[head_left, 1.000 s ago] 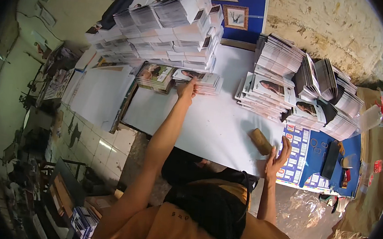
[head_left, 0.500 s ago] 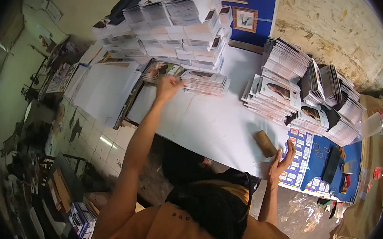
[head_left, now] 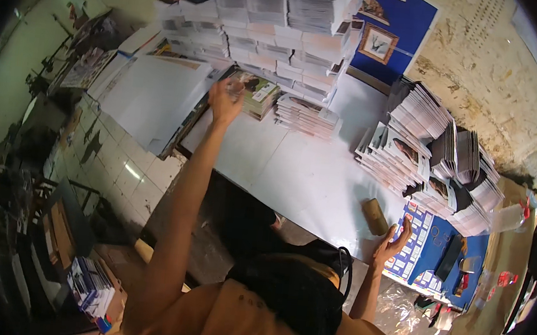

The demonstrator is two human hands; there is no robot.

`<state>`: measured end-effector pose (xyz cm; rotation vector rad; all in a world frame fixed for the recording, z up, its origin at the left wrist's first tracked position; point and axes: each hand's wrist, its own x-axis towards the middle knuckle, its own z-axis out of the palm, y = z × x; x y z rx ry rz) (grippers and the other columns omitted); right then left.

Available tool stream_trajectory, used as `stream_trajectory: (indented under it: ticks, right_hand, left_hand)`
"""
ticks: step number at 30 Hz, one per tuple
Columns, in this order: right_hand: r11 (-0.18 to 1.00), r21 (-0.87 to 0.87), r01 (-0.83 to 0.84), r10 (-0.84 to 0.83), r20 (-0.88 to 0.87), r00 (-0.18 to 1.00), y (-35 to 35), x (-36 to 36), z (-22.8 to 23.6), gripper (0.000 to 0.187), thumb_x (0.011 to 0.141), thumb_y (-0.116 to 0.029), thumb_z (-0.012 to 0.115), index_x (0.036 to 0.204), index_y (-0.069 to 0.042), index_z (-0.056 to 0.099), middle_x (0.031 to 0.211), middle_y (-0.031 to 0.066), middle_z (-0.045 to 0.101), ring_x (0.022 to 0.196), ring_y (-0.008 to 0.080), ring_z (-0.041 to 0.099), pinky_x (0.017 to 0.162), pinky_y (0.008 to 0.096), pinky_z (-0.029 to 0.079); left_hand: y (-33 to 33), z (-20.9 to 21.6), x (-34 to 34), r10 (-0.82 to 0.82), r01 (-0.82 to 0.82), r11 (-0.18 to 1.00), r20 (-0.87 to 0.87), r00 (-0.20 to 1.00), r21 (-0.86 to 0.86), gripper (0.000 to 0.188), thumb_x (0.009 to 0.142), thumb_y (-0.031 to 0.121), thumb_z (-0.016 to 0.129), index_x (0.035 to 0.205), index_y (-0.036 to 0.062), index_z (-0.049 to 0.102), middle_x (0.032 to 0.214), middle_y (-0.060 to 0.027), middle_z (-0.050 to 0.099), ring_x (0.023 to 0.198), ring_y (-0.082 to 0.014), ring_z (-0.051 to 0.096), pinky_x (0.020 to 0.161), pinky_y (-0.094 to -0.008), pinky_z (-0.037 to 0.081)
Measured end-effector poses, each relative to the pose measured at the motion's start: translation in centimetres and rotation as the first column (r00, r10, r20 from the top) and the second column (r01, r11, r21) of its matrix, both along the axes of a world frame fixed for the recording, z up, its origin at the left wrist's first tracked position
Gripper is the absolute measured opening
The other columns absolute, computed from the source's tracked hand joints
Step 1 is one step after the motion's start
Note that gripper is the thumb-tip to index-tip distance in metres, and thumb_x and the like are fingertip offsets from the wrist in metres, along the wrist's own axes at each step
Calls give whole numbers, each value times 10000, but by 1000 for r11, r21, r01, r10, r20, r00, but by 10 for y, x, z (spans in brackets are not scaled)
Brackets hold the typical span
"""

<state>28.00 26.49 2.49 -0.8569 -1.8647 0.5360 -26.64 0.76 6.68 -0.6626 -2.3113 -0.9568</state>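
My left hand (head_left: 226, 103) reaches far across the white table to the left edge of a stack of booklets with green covers (head_left: 260, 98). Its fingers are blurred, and whether they touch or hold a booklet is unclear. Just right of that stack lies a low, fanned pile of white booklets (head_left: 307, 116). At the table's near right edge rests my right hand (head_left: 393, 243), fingers stretched out and holding nothing. A brown block, apparently wood (head_left: 374, 216), stands beside its fingertips.
Tall stacks of folded printed sheets (head_left: 280, 34) rise at the back. More booklet stacks (head_left: 404, 147) fill the right side. Large white sheets (head_left: 150, 96) lie at the left. A blue mat (head_left: 431, 245) with a black oblong thing (head_left: 448, 260) covers the near right corner.
The view has tilted and shifted. My left hand has moved left, off the white booklets, leaving more of the green-covered stack in sight. My right hand stays by the block.
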Motion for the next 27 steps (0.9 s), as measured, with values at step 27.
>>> stream_trajectory:
  ticks: [27]
  right_hand:
    - [996, -77, -45, 44, -13, 999, 3, -8, 1, 407, 1028, -183, 523, 1351, 65, 535, 1346, 244, 544, 1270, 382, 500, 1108, 479, 351]
  left_hand:
    - [14, 45, -45, -481, 359, 841, -255, 839, -404, 265, 885, 283, 739, 1007, 52, 694, 1006, -99, 700, 958, -328, 651, 854, -432, 499]
